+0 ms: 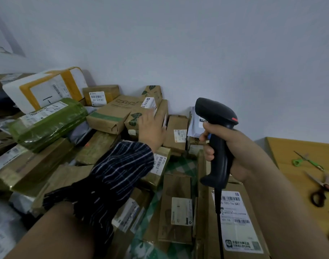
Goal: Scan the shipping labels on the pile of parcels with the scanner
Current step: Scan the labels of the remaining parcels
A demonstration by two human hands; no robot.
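Against the wall, the parcels [107, 116] lie heaped. Your right hand [233, 152] grips the scanner [217, 128], aimed at them; your left hand [152, 128], fingers spread, presses a leaning box [141, 116]. Risk: shifting it could topple neighbours, hiding labels.

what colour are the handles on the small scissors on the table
Bright green handles on the small scissors, seen in the head view.

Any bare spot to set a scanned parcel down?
Only the wooden table at far right: bare strip between the parcel pile and the green scissors. Farther right, more scissors crowd it. The pile itself is packed solid up to the wall.
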